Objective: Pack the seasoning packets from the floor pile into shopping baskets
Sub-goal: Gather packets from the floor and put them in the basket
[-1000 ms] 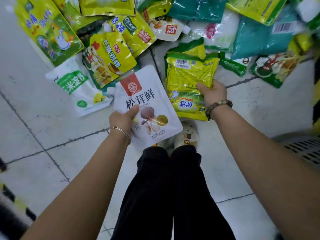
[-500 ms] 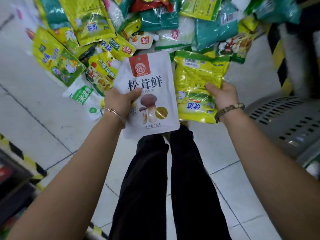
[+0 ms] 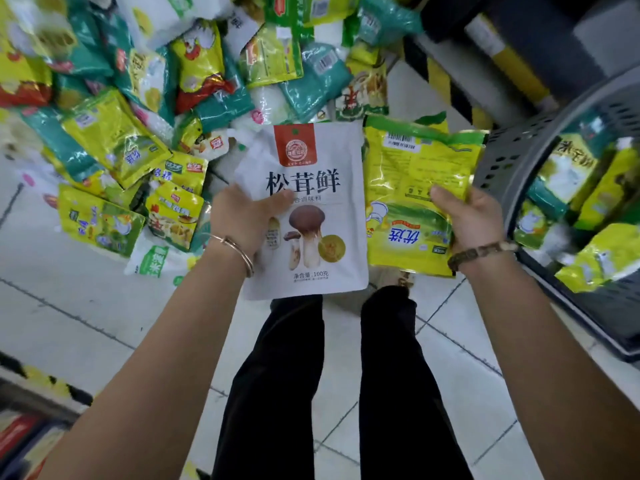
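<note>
My left hand grips a white mushroom seasoning packet with a red label, thumb across its front. My right hand holds yellow-green packets by their right edge, raised beside the white one. Both are lifted above the floor in front of my legs. A grey shopping basket stands to the right with several yellow and green packets inside. The floor pile of yellow, green, teal and white packets spreads across the upper left.
White tiled floor lies below and to the left. A black-and-yellow striped shelf base runs behind the basket, and another striped edge sits at the lower left. My black-trousered legs are at the bottom centre.
Both hands have risen with their packets and shifted right. The view has turned right, bringing the grey basket and its contents into sight.
</note>
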The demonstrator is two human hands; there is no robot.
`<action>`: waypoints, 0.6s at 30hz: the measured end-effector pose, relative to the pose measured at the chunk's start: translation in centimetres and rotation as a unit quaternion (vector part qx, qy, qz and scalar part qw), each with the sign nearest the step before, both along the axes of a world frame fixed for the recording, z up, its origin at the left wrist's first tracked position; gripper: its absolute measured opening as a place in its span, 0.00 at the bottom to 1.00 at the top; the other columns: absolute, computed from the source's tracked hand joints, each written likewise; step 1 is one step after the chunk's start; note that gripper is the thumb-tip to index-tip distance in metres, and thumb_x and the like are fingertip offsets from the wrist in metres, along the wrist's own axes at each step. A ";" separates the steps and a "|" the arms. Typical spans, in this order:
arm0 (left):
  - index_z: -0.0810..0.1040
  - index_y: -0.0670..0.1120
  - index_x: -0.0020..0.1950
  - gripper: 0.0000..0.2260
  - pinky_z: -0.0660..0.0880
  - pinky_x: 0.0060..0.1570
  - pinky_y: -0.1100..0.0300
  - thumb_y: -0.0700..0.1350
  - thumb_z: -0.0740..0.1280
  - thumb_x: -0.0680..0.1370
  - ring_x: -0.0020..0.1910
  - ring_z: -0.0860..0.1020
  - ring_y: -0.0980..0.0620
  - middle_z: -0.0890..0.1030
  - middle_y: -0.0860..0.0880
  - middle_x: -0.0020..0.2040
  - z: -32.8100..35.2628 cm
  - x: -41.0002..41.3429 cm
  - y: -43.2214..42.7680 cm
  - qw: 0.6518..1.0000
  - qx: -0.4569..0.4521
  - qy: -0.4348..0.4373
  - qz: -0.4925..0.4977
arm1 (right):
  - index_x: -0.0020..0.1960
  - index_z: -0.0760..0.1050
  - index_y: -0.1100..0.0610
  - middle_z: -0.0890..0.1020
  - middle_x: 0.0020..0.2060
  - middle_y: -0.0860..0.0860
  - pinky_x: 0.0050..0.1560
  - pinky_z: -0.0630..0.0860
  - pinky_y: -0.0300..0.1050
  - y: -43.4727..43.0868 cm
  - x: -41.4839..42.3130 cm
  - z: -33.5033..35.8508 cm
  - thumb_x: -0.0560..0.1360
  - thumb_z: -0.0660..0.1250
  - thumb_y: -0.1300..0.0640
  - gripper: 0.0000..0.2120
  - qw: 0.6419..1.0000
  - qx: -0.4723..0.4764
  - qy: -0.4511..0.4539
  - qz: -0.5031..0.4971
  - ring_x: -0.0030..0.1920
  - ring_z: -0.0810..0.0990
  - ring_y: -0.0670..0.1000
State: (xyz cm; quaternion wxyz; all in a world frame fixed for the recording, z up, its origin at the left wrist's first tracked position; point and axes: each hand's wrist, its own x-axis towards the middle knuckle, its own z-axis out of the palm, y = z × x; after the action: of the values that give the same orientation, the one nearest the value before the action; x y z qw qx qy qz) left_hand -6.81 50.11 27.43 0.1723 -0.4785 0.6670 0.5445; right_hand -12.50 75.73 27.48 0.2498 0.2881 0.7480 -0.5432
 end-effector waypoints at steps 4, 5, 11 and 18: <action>0.79 0.44 0.40 0.10 0.77 0.33 0.61 0.44 0.77 0.66 0.31 0.80 0.55 0.81 0.50 0.36 2.3 -2.2 5.5 0.997 0.000 0.020 -0.070 | 0.51 0.78 0.56 0.82 0.52 0.51 0.61 0.74 0.55 5.7 0.5 2.3 0.64 0.75 0.45 0.21 0.999 0.025 0.031 -0.032 0.55 0.80 0.53; 0.78 0.46 0.40 0.09 0.78 0.36 0.59 0.43 0.78 0.66 0.34 0.82 0.53 0.82 0.49 0.38 2.8 -2.7 7.0 0.996 0.015 0.028 -0.077 | 0.51 0.78 0.57 0.82 0.51 0.53 0.61 0.74 0.55 7.3 0.7 2.7 0.65 0.74 0.46 0.20 0.998 0.028 0.039 -0.041 0.54 0.80 0.55; 0.79 0.42 0.48 0.12 0.77 0.28 0.65 0.40 0.76 0.67 0.32 0.81 0.57 0.82 0.51 0.40 6.1 -4.7 17.2 0.991 0.052 0.048 -0.115 | 0.48 0.78 0.64 0.83 0.48 0.56 0.54 0.76 0.55 17.3 2.1 5.9 0.65 0.75 0.47 0.22 0.991 0.035 0.064 -0.113 0.49 0.81 0.59; 0.80 0.47 0.41 0.08 0.80 0.39 0.54 0.39 0.76 0.67 0.36 0.83 0.51 0.84 0.53 0.35 7.8 -6.4 28.9 0.985 0.074 0.051 -0.145 | 0.50 0.77 0.64 0.81 0.53 0.55 0.60 0.74 0.57 28.1 2.7 7.7 0.55 0.78 0.37 0.36 0.978 -0.012 0.084 -0.188 0.57 0.78 0.57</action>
State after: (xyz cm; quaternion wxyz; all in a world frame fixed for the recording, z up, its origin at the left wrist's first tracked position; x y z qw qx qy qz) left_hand -13.21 79.05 35.25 0.2504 -0.3341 0.6951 0.5852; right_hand -9.84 103.83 35.23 0.0826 0.3736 0.6923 -0.6118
